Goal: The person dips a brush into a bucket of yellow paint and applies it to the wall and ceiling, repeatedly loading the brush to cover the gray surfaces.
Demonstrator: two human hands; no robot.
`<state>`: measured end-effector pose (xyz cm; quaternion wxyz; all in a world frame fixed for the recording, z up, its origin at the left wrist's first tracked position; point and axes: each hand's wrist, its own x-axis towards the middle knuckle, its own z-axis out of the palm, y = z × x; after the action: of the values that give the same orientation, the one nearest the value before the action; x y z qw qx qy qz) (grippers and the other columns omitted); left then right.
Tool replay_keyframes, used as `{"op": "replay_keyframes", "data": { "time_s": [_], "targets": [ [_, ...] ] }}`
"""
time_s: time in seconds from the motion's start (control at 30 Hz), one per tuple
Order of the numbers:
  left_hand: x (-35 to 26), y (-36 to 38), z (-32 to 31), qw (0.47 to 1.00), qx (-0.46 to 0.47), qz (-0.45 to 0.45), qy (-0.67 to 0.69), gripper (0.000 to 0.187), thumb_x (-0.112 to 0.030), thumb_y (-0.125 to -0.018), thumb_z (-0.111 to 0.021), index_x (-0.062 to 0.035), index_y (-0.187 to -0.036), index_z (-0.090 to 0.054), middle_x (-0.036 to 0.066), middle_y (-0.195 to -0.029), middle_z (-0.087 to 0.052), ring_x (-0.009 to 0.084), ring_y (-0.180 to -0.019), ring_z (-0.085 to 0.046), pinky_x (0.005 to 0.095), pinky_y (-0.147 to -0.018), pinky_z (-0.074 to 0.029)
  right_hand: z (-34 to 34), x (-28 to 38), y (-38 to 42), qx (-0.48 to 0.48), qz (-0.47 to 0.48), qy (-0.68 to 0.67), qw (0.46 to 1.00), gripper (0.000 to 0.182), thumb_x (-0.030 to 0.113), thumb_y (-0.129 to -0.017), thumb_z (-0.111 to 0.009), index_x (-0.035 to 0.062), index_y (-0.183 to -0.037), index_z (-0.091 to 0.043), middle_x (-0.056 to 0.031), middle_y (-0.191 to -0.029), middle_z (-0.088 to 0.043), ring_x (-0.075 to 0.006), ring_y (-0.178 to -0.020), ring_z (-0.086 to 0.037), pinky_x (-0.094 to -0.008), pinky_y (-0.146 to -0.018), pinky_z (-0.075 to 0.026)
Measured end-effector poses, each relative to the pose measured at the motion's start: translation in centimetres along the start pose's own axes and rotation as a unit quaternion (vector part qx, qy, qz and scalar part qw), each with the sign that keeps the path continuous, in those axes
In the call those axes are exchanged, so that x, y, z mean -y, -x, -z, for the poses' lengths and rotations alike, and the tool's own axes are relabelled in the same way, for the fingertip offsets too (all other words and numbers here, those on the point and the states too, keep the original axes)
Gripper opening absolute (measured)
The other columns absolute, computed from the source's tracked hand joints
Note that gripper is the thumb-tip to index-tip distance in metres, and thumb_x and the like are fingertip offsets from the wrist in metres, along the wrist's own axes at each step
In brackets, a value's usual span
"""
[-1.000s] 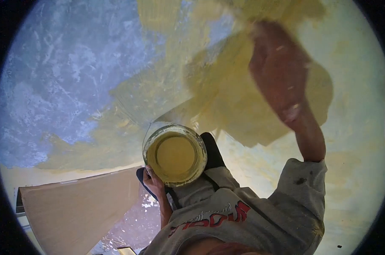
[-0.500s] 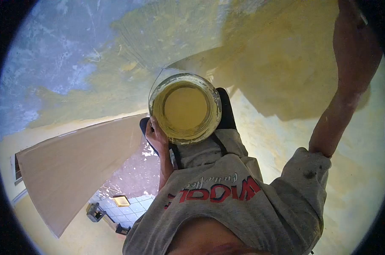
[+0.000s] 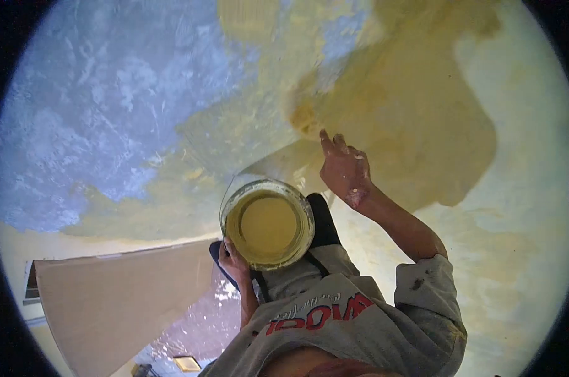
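Observation:
My left hand [image 3: 235, 264] grips the lower left rim of a round bucket [image 3: 305, 242], with the fingers at its side. Inside the bucket is yellow paint [image 3: 269, 223], and more of it is smeared around the inner wall. A thin wire handle [image 3: 222, 198] stands out at the left. My right hand [image 3: 346, 166] is raised above and right of the bucket, before the wall, its back towards me and its fingers partly bent. Whatever it holds, if anything, is hidden. Just beyond its fingertips is a blurred orange-brown patch [image 3: 304, 118] on the partly painted wall [image 3: 416, 107].
Bare bluish wall [image 3: 121, 113] spreads across the upper left, with yellow paint beside it. A large brown board [image 3: 121, 295] is at the lower left. Below lie a paint-spotted floor [image 3: 200, 327] and a small framed item [image 3: 187, 364]. My legs are under the bucket.
My right hand has come down and left from the upper right edge to just above the bucket. The bucket and my left hand now sit lower in view, and more bluish wall shows.

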<state>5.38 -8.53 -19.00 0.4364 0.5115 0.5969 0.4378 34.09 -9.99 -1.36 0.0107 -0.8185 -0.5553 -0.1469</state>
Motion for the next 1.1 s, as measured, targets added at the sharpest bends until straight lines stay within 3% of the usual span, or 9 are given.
{"op": "replay_keyframes", "data": {
  "time_s": [0.07,0.17,0.33,0.43,0.63,0.7,0.8,1.0,1.1],
  "targets": [
    [1.3,0.1,0.1,1.0,0.012,0.024,-0.002,0.045,-0.036,-0.098,-0.044,0.0048,-0.086,-0.059,0.009,-0.074,-0.058,0.0168,-0.067,-0.049,0.0335,-0.062,-0.042,1.9,-0.4,-0.9,0.153,-0.051,-0.054,0.985,0.053,0.016,-0.079,-0.057,0.0039,-0.13,-0.047,-0.0179,-0.107,-0.058,-0.0346,-0.079,-0.065,-0.0434,-0.072,-0.054],
    [2.0,0.0,0.2,0.999,0.017,0.013,0.026,0.043,-0.034,-0.098,-0.045,0.0054,-0.089,-0.06,0.009,-0.075,-0.06,0.0166,-0.068,-0.05,0.0327,-0.062,-0.042,6.1,-2.1,-3.1,0.104,-0.056,-0.038,0.992,0.05,0.015,-0.08,-0.056,0.0105,-0.13,-0.052,-0.0172,-0.099,-0.061,-0.0333,-0.083,-0.064,-0.0448,-0.073,-0.053],
    [1.2,0.2,0.0,0.998,0.02,0.028,0.046,0.044,-0.034,-0.098,-0.045,0.0065,-0.09,-0.061,0.011,-0.074,-0.06,0.0173,-0.068,-0.05,0.034,-0.062,-0.043,13.6,-5.0,-4.5,-0.128,-0.023,-0.077,0.989,0.038,0.015,-0.081,-0.055,0.0144,-0.119,-0.06,-0.0133,-0.088,-0.062,-0.0309,-0.077,-0.064,-0.0441,-0.068,-0.054],
    [1.3,0.1,-0.4,0.999,-0.016,0.008,0.036,0.045,-0.034,-0.098,-0.045,0.0067,-0.089,-0.061,0.011,-0.074,-0.061,0.0176,-0.067,-0.05,0.0337,-0.061,-0.042,14.6,-5.3,-5.0,-0.365,-0.078,-0.107,0.921,0.049,0.007,-0.082,-0.053,0.0157,-0.13,-0.053,-0.0138,-0.091,-0.06,-0.0302,-0.08,-0.063,-0.0413,-0.067,-0.054],
    [1.1,-0.1,0.4,0.999,0.001,0.004,-0.053,0.048,-0.037,-0.097,-0.049,0.0091,-0.095,-0.062,0.015,-0.079,-0.065,0.0185,-0.07,-0.053,0.0349,-0.063,-0.045,-0.1,-2.9,-4.7,-0.248,-0.135,0.02,0.959,0.073,0.014,-0.078,-0.057,0.0043,-0.145,-0.028,-0.0211,-0.109,-0.052,-0.0291,-0.085,-0.062,-0.0362,-0.062,-0.054],
    [1.8,0.0,-0.3,0.999,-0.004,0.029,0.019,0.047,-0.036,-0.097,-0.049,0.0086,-0.095,-0.062,0.014,-0.08,-0.065,0.0182,-0.07,-0.053,0.0344,-0.063,-0.045,-2.5,-1.0,-3.1,-0.109,-0.167,-0.042,0.979,0.073,0.015,-0.079,-0.056,0.005,-0.145,-0.027,-0.0198,-0.108,-0.051,-0.0282,-0.081,-0.061,-0.036,-0.062,-0.054],
    [2.2,-0.3,-0.4,0.998,0.001,0.019,0.053,0.043,-0.034,-0.098,-0.048,0.0067,-0.095,-0.063,0.011,-0.08,-0.065,0.0164,-0.069,-0.052,0.0319,-0.063,-0.044,-5.3,0.5,-1.5,-0.143,-0.147,-0.083,0.975,0.068,0.012,-0.081,-0.052,0.0067,-0.145,-0.028,-0.0162,-0.104,-0.05,-0.0258,-0.072,-0.06,-0.0349,-0.06,-0.053],
    [1.5,0.2,-0.4,0.999,-0.014,-0.006,0.038,0.047,-0.036,-0.097,-0.048,0.009,-0.091,-0.061,0.013,-0.075,-0.064,0.0205,-0.065,-0.051,0.0362,-0.061,-0.043,-5.5,-0.3,0.1,-0.032,-0.14,-0.09,0.986,0.06,0.009,-0.082,-0.052,0.0059,-0.14,-0.038,-0.0137,-0.1,-0.055,-0.0269,-0.085,-0.063,-0.0365,-0.069,-0.056],
    [3.1,-0.5,0.2,1.0,0.01,-0.015,-0.022,0.047,-0.034,-0.097,-0.047,0.0094,-0.09,-0.061,0.013,-0.072,-0.062,0.0182,-0.065,-0.049,0.0355,-0.059,-0.042,-3.9,-1.8,0.8,0.143,-0.159,-0.097,0.972,0.06,0.011,-0.082,-0.054,0.0111,-0.14,-0.039,-0.0141,-0.102,-0.056,-0.0276,-0.091,-0.063,-0.0402,-0.077,-0.054]
  ]
}}
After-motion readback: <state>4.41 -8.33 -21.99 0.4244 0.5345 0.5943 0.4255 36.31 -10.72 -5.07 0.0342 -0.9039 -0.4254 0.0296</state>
